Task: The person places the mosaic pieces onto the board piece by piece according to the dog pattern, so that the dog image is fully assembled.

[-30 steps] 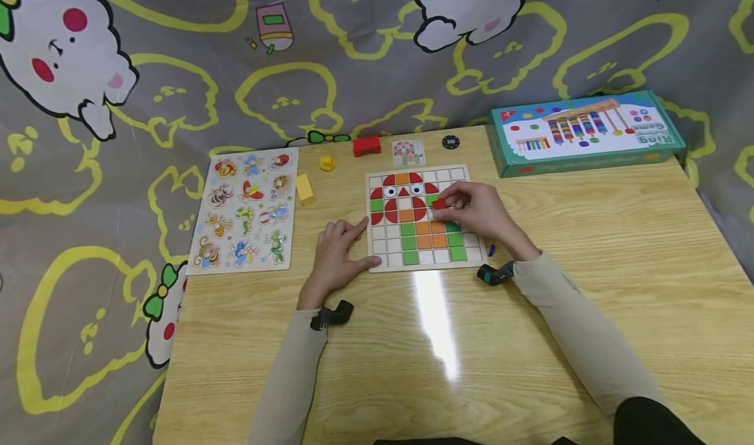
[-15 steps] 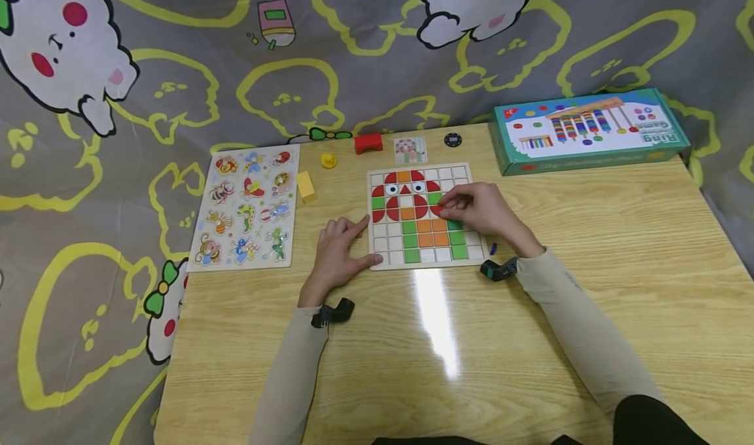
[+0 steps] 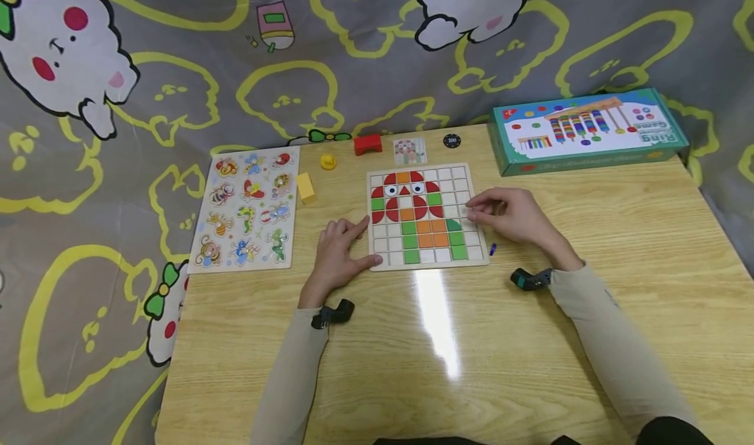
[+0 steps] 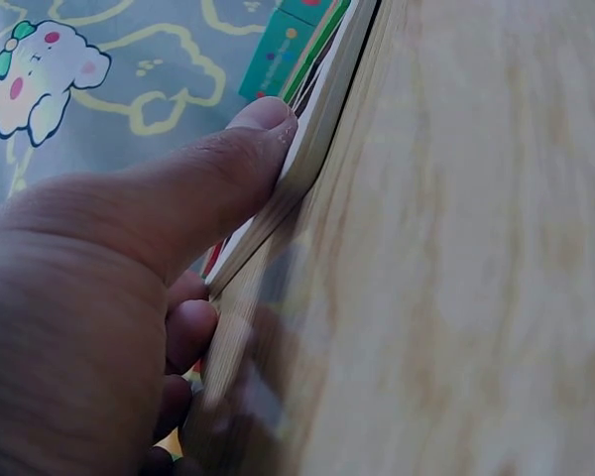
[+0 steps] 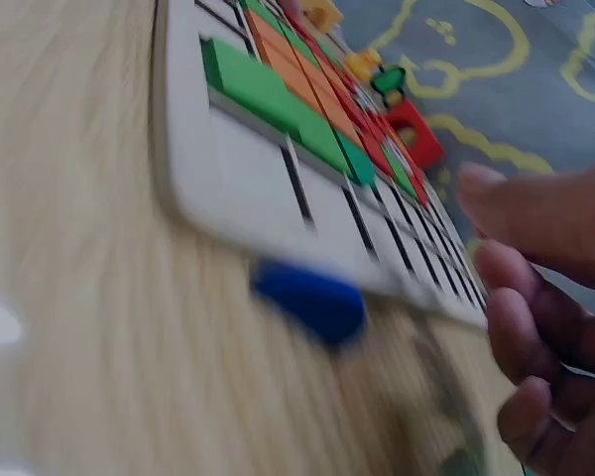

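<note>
A wooden grid board (image 3: 389, 259) bears a picture of red, green and orange tiles with two round eyes. My left hand (image 3: 337, 255) steadies it, the thumb resting on the lower left corner and the forefinger at the left edge; the left wrist view shows this thumb (image 4: 208, 174) lying along the rim. My right hand (image 3: 511, 216) hovers at the board's right edge, thumb and forefinger slightly apart with nothing between them. A red quarter-round tile (image 3: 436, 212) lies in a cell right of the middle. Beside the lower right edge is a small blue piece (image 3: 493, 249), also close in the right wrist view.
Left of the board lies an insect peg puzzle (image 3: 241, 209) with a yellow block (image 3: 305, 188) beside it. Behind stand a yellow duck (image 3: 328, 162), a red block (image 3: 368, 145), a picture card (image 3: 409, 150) and a black chip (image 3: 451, 141). A green game box (image 3: 589, 131) is back right.
My right hand has set the red tile into a cell, let go of it and moved right to the board's edge. My left hand has stayed in place.
</note>
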